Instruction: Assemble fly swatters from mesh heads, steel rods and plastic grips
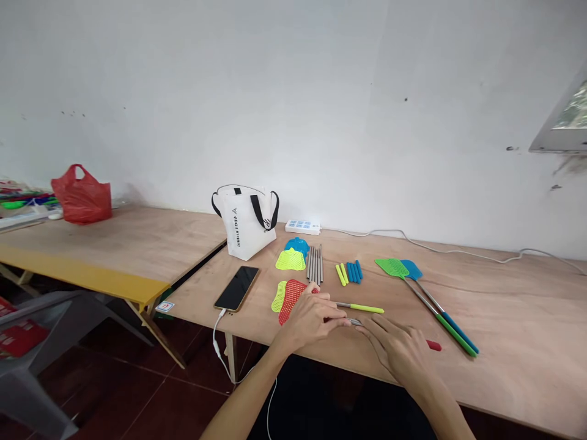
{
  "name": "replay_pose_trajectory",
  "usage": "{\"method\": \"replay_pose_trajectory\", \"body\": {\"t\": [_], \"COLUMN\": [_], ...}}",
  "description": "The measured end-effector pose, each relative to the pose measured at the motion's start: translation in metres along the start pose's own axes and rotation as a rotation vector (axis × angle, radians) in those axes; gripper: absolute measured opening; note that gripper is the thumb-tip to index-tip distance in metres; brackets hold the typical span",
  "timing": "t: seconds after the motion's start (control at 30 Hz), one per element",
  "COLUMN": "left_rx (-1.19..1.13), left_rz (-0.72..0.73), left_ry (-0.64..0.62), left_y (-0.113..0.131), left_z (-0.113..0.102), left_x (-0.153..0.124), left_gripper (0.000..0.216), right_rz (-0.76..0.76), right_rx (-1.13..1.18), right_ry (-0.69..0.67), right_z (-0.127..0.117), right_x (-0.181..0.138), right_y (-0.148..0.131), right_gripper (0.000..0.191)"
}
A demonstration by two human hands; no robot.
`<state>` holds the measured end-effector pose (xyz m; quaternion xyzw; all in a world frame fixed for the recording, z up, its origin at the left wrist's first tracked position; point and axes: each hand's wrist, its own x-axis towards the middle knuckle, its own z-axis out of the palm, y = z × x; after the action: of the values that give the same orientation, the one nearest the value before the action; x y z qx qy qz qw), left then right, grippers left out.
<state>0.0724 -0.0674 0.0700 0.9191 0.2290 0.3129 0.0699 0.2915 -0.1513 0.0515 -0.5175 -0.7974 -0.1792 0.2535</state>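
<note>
A red fly swatter (290, 297) lies across the front of the table under both hands. My left hand (312, 316) is closed round its metal rod near the red mesh head. My right hand (397, 342) covers the rod's other part, fingertips against the metal; the red handle's end (433, 346) shows past the palm. Just behind lies a yellow fly swatter (367, 308), its head partly under the red one. Farther back are a loose yellow swatter head (290, 260), a blue head (298, 245), several metal rods (315, 265), yellow grips (342, 274) and blue grips (354, 272).
On the right lie a green fly swatter (392, 267) and a blue one (412, 269). To the left are a phone (237, 288) with a white cable and a white bag (247, 223). A power strip (302, 227) sits by the wall; a red plastic bag (87, 198) stands on the neighbouring table.
</note>
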Motion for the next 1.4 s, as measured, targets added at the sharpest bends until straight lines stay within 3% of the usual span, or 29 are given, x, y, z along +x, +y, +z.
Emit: {"method": "replay_pose_trajectory", "body": {"t": [0.17, 0.27, 0.5, 0.7, 0.77, 0.87, 0.93, 1.4], "left_rx": [0.014, 0.004, 0.049, 0.174, 0.154, 0.084, 0.040, -0.073], "left_rz": [-0.007, -0.014, -0.151, -0.353, -0.383, -0.352, -0.350, -0.430], "left_ry": [-0.070, -0.118, -0.107, -0.005, -0.048, -0.129, -0.154, -0.276], "left_y": [-0.004, -0.011, -0.051, -0.074, -0.075, -0.075, -0.074, -0.059], "left_z": [0.000, -0.001, -0.013, 0.008, 0.013, 0.013, 0.012, -0.007], "left_x": [0.001, 0.001, -0.013, -0.021, -0.021, -0.021, -0.021, -0.020], "left_gripper": [0.042, 0.038, 0.015, 0.041, 0.041, 0.014, 0.007, 0.016], "right_rz": [-0.002, 0.001, 0.118, 0.276, 0.268, 0.202, 0.170, 0.117], "right_rx": [-0.038, -0.010, -0.006, -0.078, -0.080, -0.046, -0.011, 0.168], "right_ry": [0.047, 0.009, 0.012, 0.091, 0.083, 0.035, 0.004, -0.076], "right_z": [0.009, 0.017, 0.039, 0.071, 0.076, 0.078, 0.077, 0.068], "right_x": [0.000, -0.001, -0.006, -0.017, -0.020, -0.020, -0.019, -0.013], "right_y": [0.000, 0.005, 0.037, 0.049, 0.047, 0.045, 0.043, 0.037], "right_gripper": [0.046, 0.044, 0.034, 0.043, 0.045, 0.039, 0.035, 0.027]}}
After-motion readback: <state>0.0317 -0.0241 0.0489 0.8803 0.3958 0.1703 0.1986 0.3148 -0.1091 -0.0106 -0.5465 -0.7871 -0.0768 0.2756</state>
